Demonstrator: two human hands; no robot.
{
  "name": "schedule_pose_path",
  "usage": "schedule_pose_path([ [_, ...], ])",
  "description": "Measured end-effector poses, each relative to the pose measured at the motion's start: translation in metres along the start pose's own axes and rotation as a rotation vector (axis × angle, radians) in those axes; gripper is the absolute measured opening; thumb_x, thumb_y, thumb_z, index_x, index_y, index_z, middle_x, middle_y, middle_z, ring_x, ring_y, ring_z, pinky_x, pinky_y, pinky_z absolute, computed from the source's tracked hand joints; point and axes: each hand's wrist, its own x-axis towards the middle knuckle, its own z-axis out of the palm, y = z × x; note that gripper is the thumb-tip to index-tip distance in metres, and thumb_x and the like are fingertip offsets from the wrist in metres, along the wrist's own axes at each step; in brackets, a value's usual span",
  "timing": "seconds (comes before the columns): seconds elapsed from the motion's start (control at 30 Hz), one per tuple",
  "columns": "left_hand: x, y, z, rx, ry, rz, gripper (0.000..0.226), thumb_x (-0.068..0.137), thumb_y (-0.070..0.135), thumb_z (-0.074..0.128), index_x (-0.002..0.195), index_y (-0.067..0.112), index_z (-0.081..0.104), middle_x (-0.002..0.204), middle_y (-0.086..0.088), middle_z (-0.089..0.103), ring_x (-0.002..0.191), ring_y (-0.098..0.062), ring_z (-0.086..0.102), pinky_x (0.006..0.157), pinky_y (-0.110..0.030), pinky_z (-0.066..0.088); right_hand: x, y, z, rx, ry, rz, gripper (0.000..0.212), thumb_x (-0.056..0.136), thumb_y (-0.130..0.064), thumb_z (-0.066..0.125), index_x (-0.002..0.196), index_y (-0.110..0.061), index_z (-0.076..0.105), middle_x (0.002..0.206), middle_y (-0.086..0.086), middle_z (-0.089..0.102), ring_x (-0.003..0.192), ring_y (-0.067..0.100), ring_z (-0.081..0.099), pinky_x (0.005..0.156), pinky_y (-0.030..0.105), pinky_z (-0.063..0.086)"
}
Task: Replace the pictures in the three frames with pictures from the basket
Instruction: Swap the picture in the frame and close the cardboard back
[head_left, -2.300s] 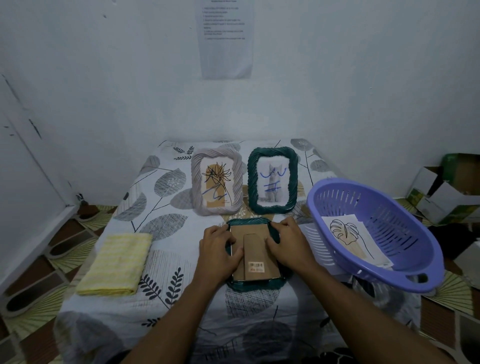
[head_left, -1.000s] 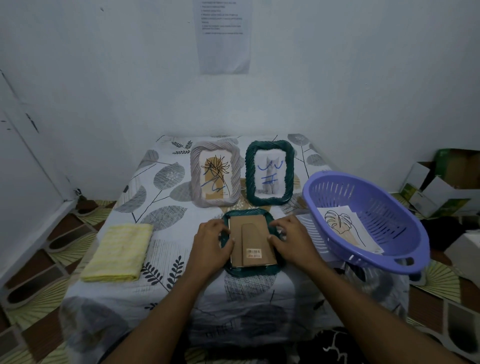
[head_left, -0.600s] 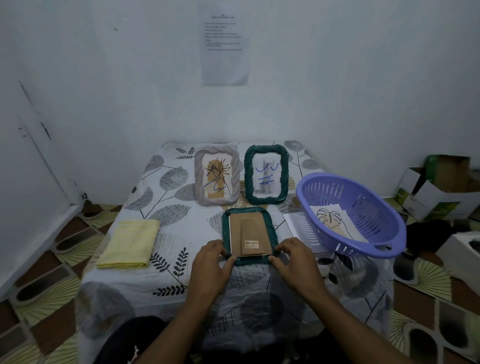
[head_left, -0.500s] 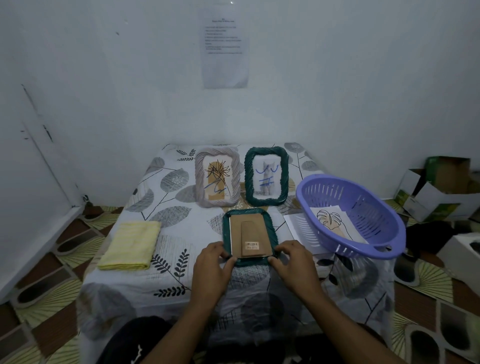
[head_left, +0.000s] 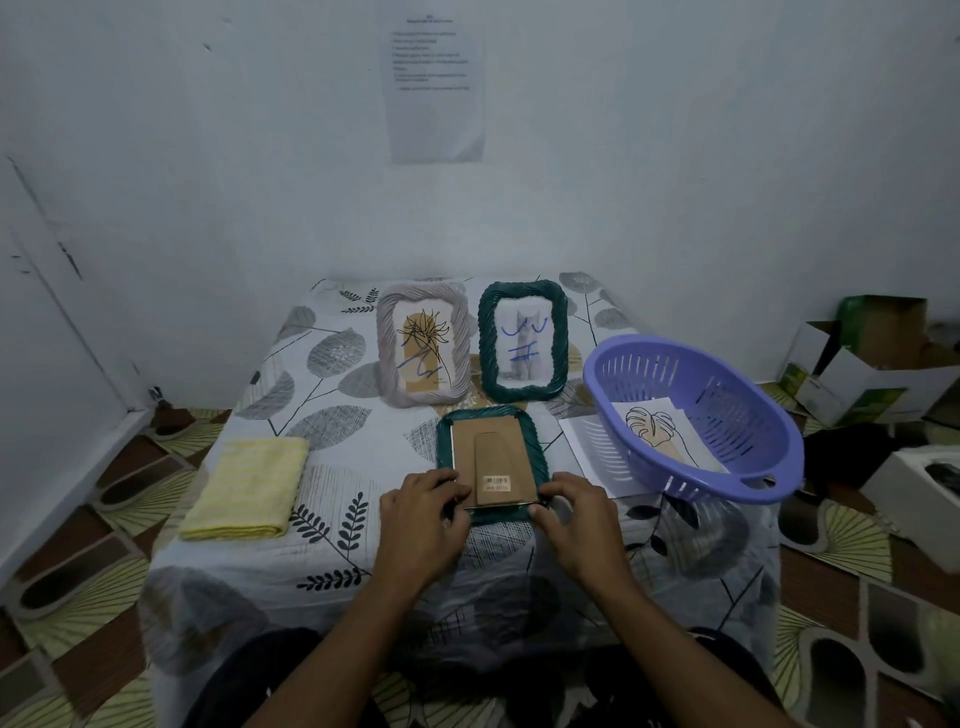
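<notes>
A dark green frame (head_left: 444, 449) lies face down on the table, its brown cardboard back (head_left: 493, 460) up. My left hand (head_left: 421, 519) grips its near left corner and my right hand (head_left: 576, 519) its near right corner. Behind it two frames stand upright: a pale grey frame (head_left: 423, 349) with a plant drawing and a second green frame (head_left: 522, 340) with a cat picture, both marked with blue scribbles. At the right a purple basket (head_left: 727, 415) holds a leaf drawing (head_left: 654, 431).
A folded yellow cloth (head_left: 249, 486) lies at the table's left. A white sheet (head_left: 582, 441) pokes out from under the basket. Cardboard boxes (head_left: 872, 358) stand on the patterned floor at the right. A wall with a printed notice (head_left: 434, 78) closes off the far side.
My hands slid from the sides of the face-down frame to its near corners. The camera pulled back and the whole scene looks farther away.
</notes>
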Motion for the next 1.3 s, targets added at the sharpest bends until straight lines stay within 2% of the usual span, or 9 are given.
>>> schedule_pose_path([
  [0.1, 0.001, -0.002, 0.001, -0.025, 0.007, 0.007, 0.040, 0.077, 0.036, 0.047, 0.108, 0.026, 0.072, 0.126, 0.009, 0.060, 0.114, -0.015, 0.050, 0.086, -0.032, 0.030, 0.001, 0.002, 0.000, -0.001, -0.013, -0.010, 0.016, 0.078, -0.025, 0.076, 0.092, -0.020, 0.073, 0.105, -0.005, 0.067, 0.102, 0.020, 0.058, 0.092, 0.041, 0.047],
  [0.3, 0.000, -0.002, -0.004, -0.080, -0.012, 0.010, 0.040, 0.077, 0.037, 0.050, 0.108, 0.025, 0.072, 0.124, 0.006, 0.063, 0.113, -0.017, 0.054, 0.093, -0.041, 0.040, -0.001, 0.003, -0.002, 0.000, -0.033, 0.033, 0.019, 0.082, -0.027, 0.074, 0.101, -0.024, 0.076, 0.125, 0.003, 0.063, 0.118, 0.021, 0.051, 0.101, 0.035, 0.039],
  [0.4, -0.002, -0.003, -0.006, -0.111, -0.020, 0.018, 0.038, 0.079, 0.038, 0.052, 0.110, 0.024, 0.069, 0.122, 0.006, 0.063, 0.110, -0.017, 0.055, 0.092, -0.041, 0.042, 0.000, 0.001, -0.004, -0.008, -0.034, 0.017, 0.025, 0.081, -0.025, 0.075, 0.105, -0.021, 0.074, 0.120, 0.001, 0.065, 0.114, 0.021, 0.054, 0.097, 0.032, 0.040],
  [0.5, -0.004, -0.008, -0.004, -0.187, 0.051, 0.028, 0.024, 0.080, 0.032, 0.068, 0.096, 0.015, 0.063, 0.112, 0.002, 0.063, 0.099, -0.014, 0.058, 0.085, -0.035, 0.050, 0.005, -0.002, -0.006, -0.037, -0.033, 0.016, 0.035, 0.080, -0.031, 0.074, 0.113, -0.019, 0.069, 0.116, -0.001, 0.067, 0.108, 0.022, 0.057, 0.095, 0.037, 0.046],
  [0.6, -0.006, -0.008, -0.004, -0.168, 0.083, 0.024, 0.019, 0.079, 0.028, 0.074, 0.083, 0.011, 0.067, 0.115, -0.001, 0.063, 0.100, -0.014, 0.060, 0.085, -0.027, 0.047, 0.010, -0.007, -0.005, -0.175, -0.114, -0.007, 0.035, 0.088, -0.036, 0.063, 0.121, -0.024, 0.065, 0.121, -0.001, 0.057, 0.114, 0.021, 0.046, 0.097, 0.039, 0.040],
  [0.73, -0.008, -0.005, -0.003, -0.227, 0.096, -0.016, 0.016, 0.081, 0.025, 0.073, 0.085, 0.010, 0.072, 0.116, 0.001, 0.064, 0.103, -0.017, 0.059, 0.090, -0.030, 0.046, 0.010, -0.006, -0.001, -0.214, -0.099, -0.020, 0.030, 0.094, -0.026, 0.054, 0.122, -0.024, 0.066, 0.123, 0.002, 0.055, 0.115, 0.020, 0.043, 0.096, 0.038, 0.037],
  [0.97, -0.011, -0.005, 0.000, -0.291, 0.102, -0.010, 0.020, 0.081, 0.023, 0.073, 0.097, 0.012, 0.074, 0.121, 0.002, 0.061, 0.108, -0.012, 0.056, 0.095, -0.033, 0.047, 0.009, -0.006, 0.000, -0.275, -0.095, -0.044, 0.029, 0.093, -0.033, 0.055, 0.118, -0.026, 0.067, 0.121, -0.001, 0.054, 0.114, 0.019, 0.043, 0.092, 0.036, 0.036],
  [1.1, -0.010, -0.006, -0.001, -0.298, 0.116, -0.021, 0.017, 0.079, 0.025, 0.076, 0.089, 0.012, 0.072, 0.115, 0.005, 0.061, 0.102, -0.008, 0.057, 0.089, -0.024, 0.045, 0.008, -0.007, 0.001, -0.268, -0.072, -0.037, 0.029, 0.092, -0.037, 0.056, 0.116, -0.025, 0.067, 0.120, -0.001, 0.055, 0.113, 0.020, 0.044, 0.090, 0.036, 0.036],
  [1.3, -0.006, -0.008, -0.001, -0.289, 0.085, 0.013, 0.011, 0.080, 0.022, 0.074, 0.081, 0.011, 0.072, 0.106, 0.011, 0.062, 0.098, -0.009, 0.053, 0.081, -0.024, 0.043, 0.010, -0.008, 0.002, -0.257, -0.072, -0.019, 0.026, 0.091, -0.037, 0.057, 0.112, -0.025, 0.066, 0.117, -0.001, 0.055, 0.111, 0.020, 0.044, 0.091, 0.038, 0.038],
])
